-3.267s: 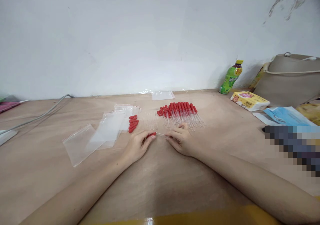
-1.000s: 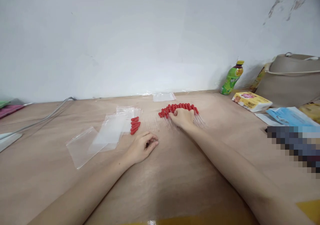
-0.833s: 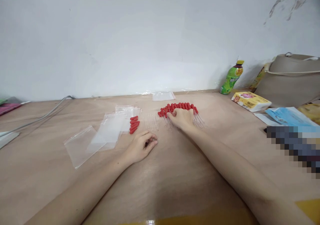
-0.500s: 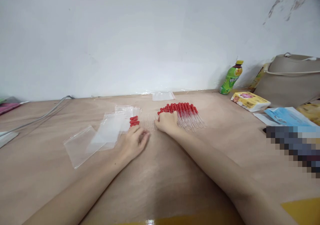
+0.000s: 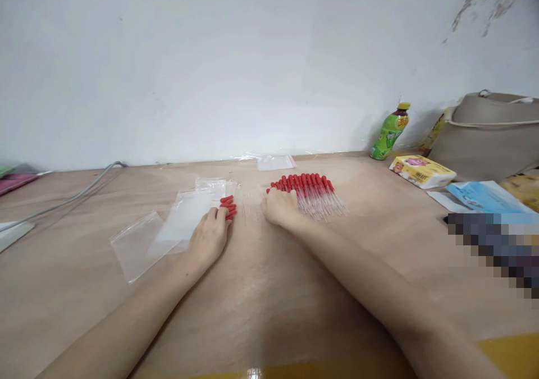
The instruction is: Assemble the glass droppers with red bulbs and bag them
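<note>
My left hand reaches over a small pile of red rubber bulbs, its slightly parted fingers bent down onto them; the thumb is hidden. My right hand is closed, fingers curled in, at the left end of a row of droppers with red bulbs and clear tubes. What it pinches, if anything, is hidden. Between the hands lie several thin clear tubes, side by side. Clear zip bags lie overlapping to the left of the red bulbs, partly behind my left hand.
Another small bag lies by the wall. At the right stand a green drink bottle, a yellow tissue pack and a grey bag, with a blue packet in front. A grey cable runs along the left.
My left hand has moved left and turned, its fingers now over the red bulbs and its thumb out of sight. The right hand has stayed almost in place.
</note>
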A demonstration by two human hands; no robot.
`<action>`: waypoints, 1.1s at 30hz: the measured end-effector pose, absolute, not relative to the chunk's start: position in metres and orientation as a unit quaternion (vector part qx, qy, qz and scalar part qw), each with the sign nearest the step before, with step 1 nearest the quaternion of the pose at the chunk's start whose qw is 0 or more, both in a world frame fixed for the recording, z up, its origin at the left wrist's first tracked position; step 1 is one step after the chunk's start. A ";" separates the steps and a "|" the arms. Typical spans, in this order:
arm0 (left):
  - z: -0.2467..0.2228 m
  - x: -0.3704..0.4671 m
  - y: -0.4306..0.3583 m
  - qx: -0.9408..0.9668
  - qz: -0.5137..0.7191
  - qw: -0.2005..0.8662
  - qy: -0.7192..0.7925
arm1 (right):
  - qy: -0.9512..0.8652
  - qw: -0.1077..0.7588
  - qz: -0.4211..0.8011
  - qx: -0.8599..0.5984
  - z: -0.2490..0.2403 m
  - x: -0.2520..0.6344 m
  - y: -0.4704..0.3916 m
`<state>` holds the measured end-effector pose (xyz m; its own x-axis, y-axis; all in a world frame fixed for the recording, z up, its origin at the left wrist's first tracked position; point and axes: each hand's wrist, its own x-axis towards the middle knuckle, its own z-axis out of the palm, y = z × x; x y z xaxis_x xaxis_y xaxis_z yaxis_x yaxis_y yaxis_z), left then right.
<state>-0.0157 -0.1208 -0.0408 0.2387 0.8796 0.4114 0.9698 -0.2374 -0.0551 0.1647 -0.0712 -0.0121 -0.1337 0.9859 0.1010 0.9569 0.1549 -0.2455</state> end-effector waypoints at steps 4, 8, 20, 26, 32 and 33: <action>-0.041 -0.001 -0.132 -0.802 -0.226 0.138 -0.536 | -0.798 0.246 0.068 -0.546 -0.018 0.202 -0.091; -0.040 0.016 -0.138 -0.816 -0.320 0.048 -0.478 | -0.829 0.347 0.077 -0.431 -0.041 0.237 -0.107; -0.042 0.013 -0.135 -0.808 -0.302 0.054 -0.503 | -0.844 0.353 0.053 -0.399 -0.056 0.249 -0.129; -0.042 0.015 -0.138 -0.805 -0.361 0.040 -0.469 | -0.835 0.373 0.050 -0.400 -0.054 0.249 -0.133; -0.045 0.022 -0.139 -0.821 -0.365 -0.031 -0.437 | -0.839 0.386 0.049 -0.382 -0.054 0.244 -0.135; -0.044 0.024 -0.139 -0.824 -0.361 -0.044 -0.435 | -0.839 0.386 0.048 -0.380 -0.054 0.243 -0.135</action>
